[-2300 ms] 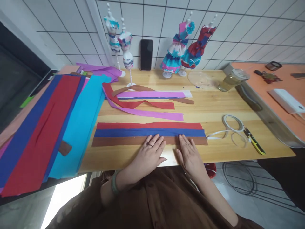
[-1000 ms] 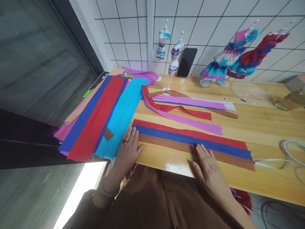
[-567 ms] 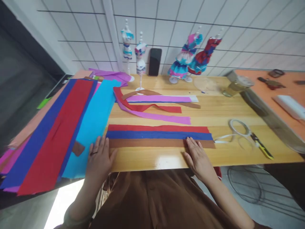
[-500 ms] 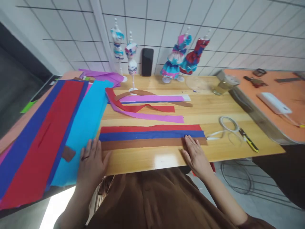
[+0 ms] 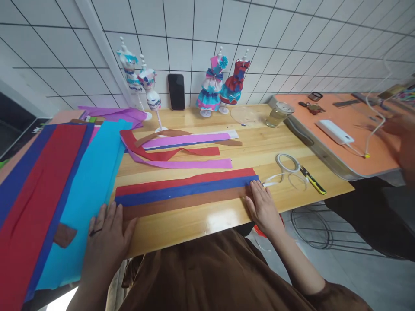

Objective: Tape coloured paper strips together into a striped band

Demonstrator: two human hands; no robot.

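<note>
Three crepe-like strips lie side by side along the front of the table: a red strip (image 5: 184, 180), a blue strip (image 5: 188, 190) and a brown strip (image 5: 191, 201). My left hand (image 5: 108, 235), a dark ring on one finger, rests flat at their left end, over the edge of a wide turquoise sheet (image 5: 87, 181). At the other end, my right hand (image 5: 264, 207) lies with fingers stretched out on the brown strip, fingertips touching the blue one. Neither hand grips anything. Right of the strips lie a tape roll (image 5: 288, 163) with a loose white end and a yellow-black utility knife (image 5: 313, 179).
Behind are loose pink and red strips (image 5: 197, 151), dressed mini mannequins (image 5: 212, 93), a phone (image 5: 177, 91) leaning on the wall, and a glass jar (image 5: 279, 114). Wide red and blue sheets cover the left. Another person's hand (image 5: 400, 129) is above the orange table (image 5: 359, 147).
The view has swung right, so the table appears farther left. My right hand has shifted to the strips' right end; my left stays at the left end. Another person's hand has come into view.
</note>
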